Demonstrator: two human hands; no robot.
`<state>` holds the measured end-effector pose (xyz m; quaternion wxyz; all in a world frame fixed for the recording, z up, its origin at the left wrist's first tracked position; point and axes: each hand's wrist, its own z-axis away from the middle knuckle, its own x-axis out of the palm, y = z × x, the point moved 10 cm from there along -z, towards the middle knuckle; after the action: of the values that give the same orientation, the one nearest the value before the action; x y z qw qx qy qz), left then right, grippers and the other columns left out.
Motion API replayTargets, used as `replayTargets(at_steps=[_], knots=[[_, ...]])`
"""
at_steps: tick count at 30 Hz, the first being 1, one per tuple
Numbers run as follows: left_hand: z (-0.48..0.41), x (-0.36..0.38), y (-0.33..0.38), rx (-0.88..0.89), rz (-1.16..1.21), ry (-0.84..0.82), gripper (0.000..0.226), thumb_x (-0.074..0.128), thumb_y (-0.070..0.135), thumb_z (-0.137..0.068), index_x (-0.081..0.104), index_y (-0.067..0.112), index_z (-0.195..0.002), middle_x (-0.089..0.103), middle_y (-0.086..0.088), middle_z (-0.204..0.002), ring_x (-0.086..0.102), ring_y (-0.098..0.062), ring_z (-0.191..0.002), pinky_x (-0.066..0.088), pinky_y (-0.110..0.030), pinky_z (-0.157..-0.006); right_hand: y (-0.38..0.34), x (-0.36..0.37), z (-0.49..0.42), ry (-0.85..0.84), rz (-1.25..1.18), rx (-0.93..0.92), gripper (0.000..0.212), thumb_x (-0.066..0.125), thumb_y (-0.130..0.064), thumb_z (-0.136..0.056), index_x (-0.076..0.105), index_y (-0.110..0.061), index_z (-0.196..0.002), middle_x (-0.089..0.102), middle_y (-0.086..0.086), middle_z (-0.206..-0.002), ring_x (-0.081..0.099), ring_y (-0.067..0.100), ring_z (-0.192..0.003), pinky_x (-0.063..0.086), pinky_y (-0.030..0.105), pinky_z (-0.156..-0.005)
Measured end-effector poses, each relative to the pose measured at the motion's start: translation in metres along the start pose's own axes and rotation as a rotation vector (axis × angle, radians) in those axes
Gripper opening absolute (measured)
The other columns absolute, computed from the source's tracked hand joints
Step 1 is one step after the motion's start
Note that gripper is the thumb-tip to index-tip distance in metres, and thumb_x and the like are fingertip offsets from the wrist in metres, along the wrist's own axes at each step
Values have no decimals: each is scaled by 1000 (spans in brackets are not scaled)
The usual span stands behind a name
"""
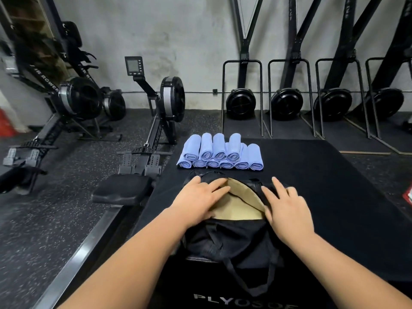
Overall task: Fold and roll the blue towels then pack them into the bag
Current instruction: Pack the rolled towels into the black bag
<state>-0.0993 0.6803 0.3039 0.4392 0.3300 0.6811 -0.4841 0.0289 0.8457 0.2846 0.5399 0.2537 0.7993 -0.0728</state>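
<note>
While the bag is held wide for packing | left hand flat, fingers straight on left rim | right hand same, right rim | blue towels rolled, stacked just beyond on plyo box

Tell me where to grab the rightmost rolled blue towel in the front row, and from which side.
Grip the rightmost rolled blue towel across its middle, coming from above and the right. Its right flank is free, while its left touches the next roll. It lies lengthwise, spiral end toward you, so squeezing across the barrel should keep it wound.
</note>
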Motion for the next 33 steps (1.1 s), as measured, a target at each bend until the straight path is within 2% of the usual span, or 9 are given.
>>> replayTargets(at_steps=[5, 8, 11, 14, 17, 22, 27, 30, 33], knots=[[-7, 4, 4, 88, -129, -9, 117, 83, 63, -72, 21, 26, -165, -16, -10, -175, 23, -33, -153, 15, -53, -127, -49, -27, 4, 214, -130, -506, 25, 74, -11, -88, 69, -16, -112, 59, 8, -117, 54, 30, -93, 50, 42, -72], [-14, 17, -1, 78, -149, -107, 117, 81, 72, -67, 31, 21, -161, -12, -8, -176, -1, -34, -161, 0, -57, -129, -83, -14, 21, 69, -80, -724, 26, 52, -13, -95, 68, -19, -114, 62, 2, -118, 58, 24, -93, 54, 37, -78], [-16, 20, -7, 11, -110, -139, 111, 78, 75, -69, 37, 18, -156, -8, -6, -176, 3, -33, -161, 0, -58, -128, -67, 36, 16, -324, -10, -508, 36, 52, -8, -95, 60, -26, -125, 55, -7, -126, 57, 21, -105, 54, 36, -80], [-17, 17, -17, -86, -29, -138, 120, 79, 76, -67, 26, 22, -160, 0, -6, -176, 16, -33, -158, 3, -55, -130, -40, 24, 5, -234, 13, -244, 43, 66, -14, -90, 58, -31, -128, 55, -9, -128, 57, 22, -99, 46, 33, -61], [-17, 18, -30, -111, 11, -157, 132, 83, 72, -65, 5, 32, -164, 0, -8, -176, 25, -33, -154, 10, -53, -129, -11, 0, -9, -156, 23, -43, 82, 79, -37, -80, 36, -36, -149, 30, -7, -158, 47, 27, -117, 43, 35, -69], [-22, 9, -36, -40, 115, -179, 148, 91, 63, -58, -9, 37, -164, 0, -5, -175, 32, -32, -150, 27, -47, -124, 11, -18, -34, -274, 78, 2, 118, 80, -74, -63, 17, -33, -155, 2, -3, -171, 15, 38, -151, 33, 45, -112], [-30, -3, -47, -53, 255, -112, 155, 91, 65, -53, -10, 28, -166, 12, 3, -173, 39, -28, -147, 38, -46, -117, -27, -40, -47, -172, 103, -299, 43, 51, -13, -88, 55, -22, -129, 51, -3, -137, 48, 26, -117, 49, 39, -87], [-28, -1, -52, -71, 276, -143, 152, 91, 63, -57, -7, 25, -167, 15, 2, -172, 41, -29, -142, 40, -44, -115, -33, -7, -31, -398, 6, -343, 64, 54, -9, -92, 38, -29, -150, 40, -3, -145, 50, 23, -127, 51, 38, -85], [-26, 3, -51, -48, 220, -186, 146, 92, 57, -60, -2, 25, -166, 18, 3, -170, 43, -29, -136, 43, -42, -110, -10, 13, -30, -517, -6, -217, 114, 80, -41, -76, 5, -42, -162, 21, 2, -156, 40, 29, -134, 50, 40, -96]])
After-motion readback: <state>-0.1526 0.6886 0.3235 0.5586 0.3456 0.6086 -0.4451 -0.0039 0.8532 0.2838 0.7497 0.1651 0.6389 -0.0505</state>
